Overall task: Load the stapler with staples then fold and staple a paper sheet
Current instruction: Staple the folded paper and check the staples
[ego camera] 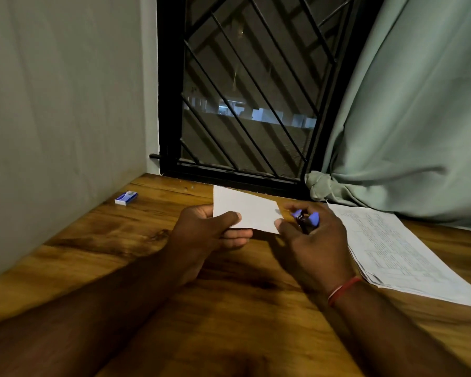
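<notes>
L hand [201,229] pinches paper [245,210] edge; R hand [310,240] grips stapler [306,220], prob. at corner.

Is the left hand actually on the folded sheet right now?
Touching. The head view shows the left hand pinching the folded sheet, thumb lying on top and fingers beneath its near edge.

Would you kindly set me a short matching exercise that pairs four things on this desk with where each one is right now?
Things:
1. folded paper
2. stapler
3. small blue-and-white box
4. printed sheets

Places:
A. on the table, near the left wall
B. gripped in the right hand
C. lying flat on the right
D. pinched by the left hand

Pairs: 1-D, 2-B, 3-A, 4-C
</notes>
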### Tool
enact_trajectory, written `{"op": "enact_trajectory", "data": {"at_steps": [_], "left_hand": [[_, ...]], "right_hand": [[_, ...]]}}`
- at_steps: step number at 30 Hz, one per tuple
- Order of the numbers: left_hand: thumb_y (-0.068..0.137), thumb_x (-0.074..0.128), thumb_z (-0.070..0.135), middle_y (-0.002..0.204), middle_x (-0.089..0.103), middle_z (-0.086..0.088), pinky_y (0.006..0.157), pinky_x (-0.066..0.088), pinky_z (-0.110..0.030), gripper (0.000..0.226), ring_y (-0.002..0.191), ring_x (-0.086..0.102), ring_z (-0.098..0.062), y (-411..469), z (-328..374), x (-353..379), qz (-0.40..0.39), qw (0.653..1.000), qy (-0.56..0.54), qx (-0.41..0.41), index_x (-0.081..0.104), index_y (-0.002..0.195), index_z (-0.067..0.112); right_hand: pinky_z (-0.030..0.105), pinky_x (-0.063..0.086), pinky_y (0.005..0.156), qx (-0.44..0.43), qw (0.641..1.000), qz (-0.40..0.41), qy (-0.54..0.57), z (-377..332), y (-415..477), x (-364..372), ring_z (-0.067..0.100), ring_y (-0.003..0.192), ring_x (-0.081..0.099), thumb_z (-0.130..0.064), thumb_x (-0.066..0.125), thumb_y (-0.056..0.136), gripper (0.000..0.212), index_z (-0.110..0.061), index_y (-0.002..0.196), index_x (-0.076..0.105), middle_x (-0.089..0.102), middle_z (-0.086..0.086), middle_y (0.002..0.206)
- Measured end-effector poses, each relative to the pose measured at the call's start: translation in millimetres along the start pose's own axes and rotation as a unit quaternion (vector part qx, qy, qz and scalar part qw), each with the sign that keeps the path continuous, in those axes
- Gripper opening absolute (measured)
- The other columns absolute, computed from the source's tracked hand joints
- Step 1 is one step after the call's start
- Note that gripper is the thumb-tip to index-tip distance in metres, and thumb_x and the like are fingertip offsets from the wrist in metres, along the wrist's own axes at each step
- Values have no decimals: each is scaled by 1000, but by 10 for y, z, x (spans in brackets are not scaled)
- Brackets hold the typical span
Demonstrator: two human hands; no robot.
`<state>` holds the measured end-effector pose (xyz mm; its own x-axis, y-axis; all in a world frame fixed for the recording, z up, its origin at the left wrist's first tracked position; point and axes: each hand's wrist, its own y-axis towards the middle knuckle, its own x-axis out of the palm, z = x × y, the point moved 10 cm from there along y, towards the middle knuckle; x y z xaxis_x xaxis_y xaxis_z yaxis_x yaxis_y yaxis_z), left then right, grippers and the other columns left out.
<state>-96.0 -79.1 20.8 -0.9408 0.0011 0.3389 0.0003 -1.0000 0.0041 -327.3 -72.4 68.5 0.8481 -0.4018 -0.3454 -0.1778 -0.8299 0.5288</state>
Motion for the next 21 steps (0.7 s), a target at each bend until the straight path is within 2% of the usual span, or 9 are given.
{"op": "enact_trajectory", "data": {"at_steps": [3,5,8,11,14,18,21], "left_hand": [[98,77,6,99,83,-21,83,68,-47,24,92,83,-35,10,-20,-29,14,1000,8,-10,70,120,-2],[98,76,5,97,83,-21,78,70,-43,24,89,84,-35,10,-26,-36,18,1000,23,-12,71,120,-4],[99,75,4,93,83,-21,69,70,-36,18,84,84,-33,-5,-30,-31,19,999,41,-17,71,115,-1],[100,74,5,93,83,-22,72,70,-38,19,85,84,-34,-4,-49,-7,7,998,52,-22,70,117,-1],[100,74,6,94,83,-22,76,70,-41,19,87,84,-34,-1,-68,0,-1,998,57,-22,70,117,-1],[100,73,5,93,83,-22,74,70,-40,11,86,84,-33,-4,-69,8,-4,998,59,-24,69,110,3],[100,73,5,94,83,-21,76,70,-41,8,87,84,-33,-6,-79,28,-15,998,62,-24,69,107,8]], "right_hand": [[8,49,89,-140,983,-79,-85,-306,-102,155,0,103,69,-21,86,94,15,-33,103,86,76,-19,106],[10,51,87,-156,974,-128,-101,-335,-193,314,0,101,68,-26,84,96,13,-32,108,86,75,-20,105],[20,58,87,-113,981,-146,-62,-264,-230,395,0,99,70,-28,85,95,13,-32,107,86,77,-19,101],[30,62,88,-62,989,-136,-7,-184,-210,380,3,96,73,-25,87,94,11,-33,102,87,78,-22,100],[33,64,85,-24,990,-140,16,-98,-212,408,5,91,74,-23,88,92,11,-33,97,87,79,-20,98],[37,60,69,25,984,-160,79,9,-232,475,16,77,75,-22,85,96,9,-32,97,86,83,-6,93],[33,63,74,20,984,-160,74,8,-221,459,15,81,77,-20,84,97,10,-30,95,86,83,-7,92]]}}
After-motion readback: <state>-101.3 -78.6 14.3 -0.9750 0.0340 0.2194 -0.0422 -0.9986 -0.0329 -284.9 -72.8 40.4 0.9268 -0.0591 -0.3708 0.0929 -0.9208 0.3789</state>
